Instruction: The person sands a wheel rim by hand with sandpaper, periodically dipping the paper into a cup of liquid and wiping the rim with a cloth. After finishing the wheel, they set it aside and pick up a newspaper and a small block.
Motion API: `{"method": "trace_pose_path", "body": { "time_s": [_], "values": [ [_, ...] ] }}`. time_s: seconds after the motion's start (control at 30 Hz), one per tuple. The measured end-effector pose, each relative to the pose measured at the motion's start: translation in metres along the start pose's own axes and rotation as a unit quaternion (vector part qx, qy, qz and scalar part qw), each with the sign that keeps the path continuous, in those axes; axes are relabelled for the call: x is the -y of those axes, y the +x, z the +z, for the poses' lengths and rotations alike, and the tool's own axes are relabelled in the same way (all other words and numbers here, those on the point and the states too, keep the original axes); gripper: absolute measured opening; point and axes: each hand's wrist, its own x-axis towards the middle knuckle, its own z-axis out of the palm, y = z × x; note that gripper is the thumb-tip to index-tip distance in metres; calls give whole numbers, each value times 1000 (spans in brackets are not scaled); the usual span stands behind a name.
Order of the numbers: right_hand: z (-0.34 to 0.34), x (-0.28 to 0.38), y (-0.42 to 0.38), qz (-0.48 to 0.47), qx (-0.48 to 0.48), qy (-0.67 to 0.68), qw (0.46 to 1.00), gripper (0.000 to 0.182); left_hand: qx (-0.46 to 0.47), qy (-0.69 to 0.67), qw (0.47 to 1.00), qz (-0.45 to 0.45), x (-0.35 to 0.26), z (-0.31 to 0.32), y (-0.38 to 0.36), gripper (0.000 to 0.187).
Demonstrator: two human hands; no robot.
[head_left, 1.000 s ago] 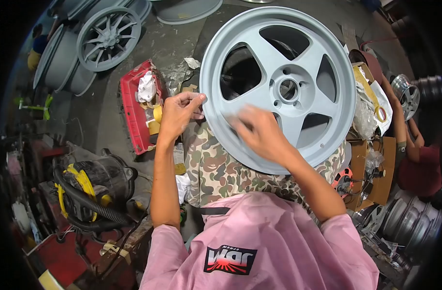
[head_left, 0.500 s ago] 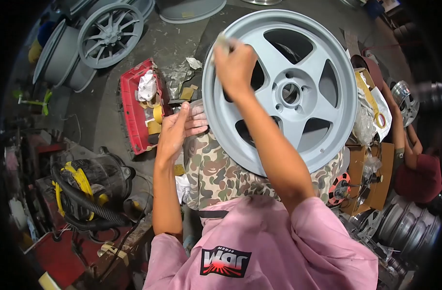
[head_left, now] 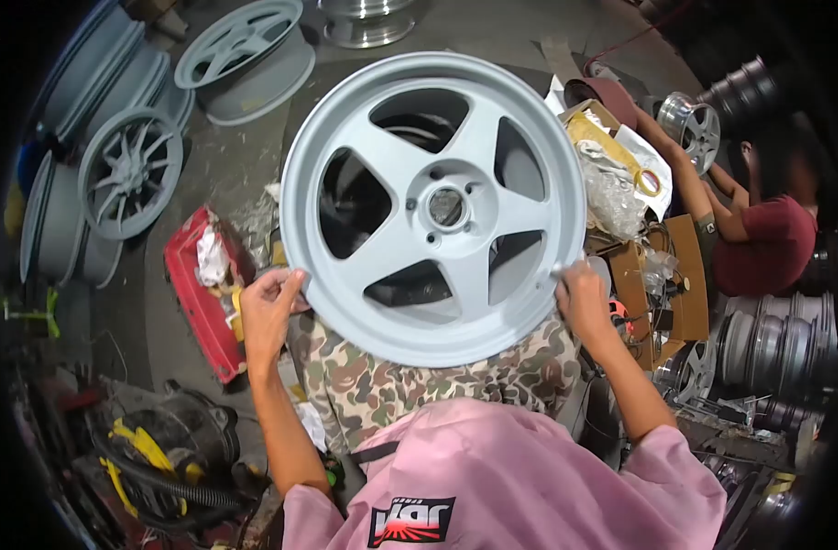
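A matte grey five-spoke car wheel (head_left: 474, 165) rests face up over my lap, on camouflage trousers (head_left: 364, 380). At its lower left edge, my left hand (head_left: 270, 312) is closed on the rim, thumb against the outer lip and fingers curled. My right hand (head_left: 584, 298) is closed at the lower right edge, its fingertips at the rim lip. Something small and pale shows at those fingertips, too blurred to name. The undersides of both hands' grips are hidden.
A red tray (head_left: 191, 302) with crumpled paper lies left. Grey wheels (head_left: 130, 170) stand upper left, and a vacuum-like machine with a black hose (head_left: 176, 490) sits lower left. At right are a cardboard box (head_left: 689, 275), a tape roll (head_left: 648, 181) and a seated person (head_left: 772, 238).
My right hand has left the upper left of the rim for its lower right edge. My left hand now meets the rim. The wheel has turned counterclockwise, and the view has shifted.
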Motion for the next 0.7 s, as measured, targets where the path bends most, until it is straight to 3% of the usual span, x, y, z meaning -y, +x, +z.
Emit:
{"method": "trace_pose_path", "body": {
  "time_s": [0.17, 0.3, 0.4, 0.5, 0.53, 0.63, 0.7],
  "values": [
    [8, -35, 107, 72, -213, -28, 974, 14, -14, -15, 999, -27, 4, -1, -4, 23],
    [-2, 14, 219, 17, -302, -39, 952, 17, -22, -21, 999, -16, 5, 1, -5, 21],
    [14, 88, 298, -122, -426, 11, 897, 14, -39, -3, 999, -12, -1, 6, -9, 22],
    [34, 195, 303, -323, -364, 113, 866, 14, -41, 10, 999, -11, -4, 7, -11, 23],
    [36, 222, 280, -416, -241, 143, 865, 14, -43, 9, 999, -16, -4, 7, -12, 24],
    [51, 263, 224, -691, -156, 130, 694, 9, -40, 0, 999, -18, 2, 3, -12, 24],
    [42, 255, 239, -706, -189, 148, 667, 8, -43, -7, 999, -18, 5, 3, -10, 23]
  ]
}}
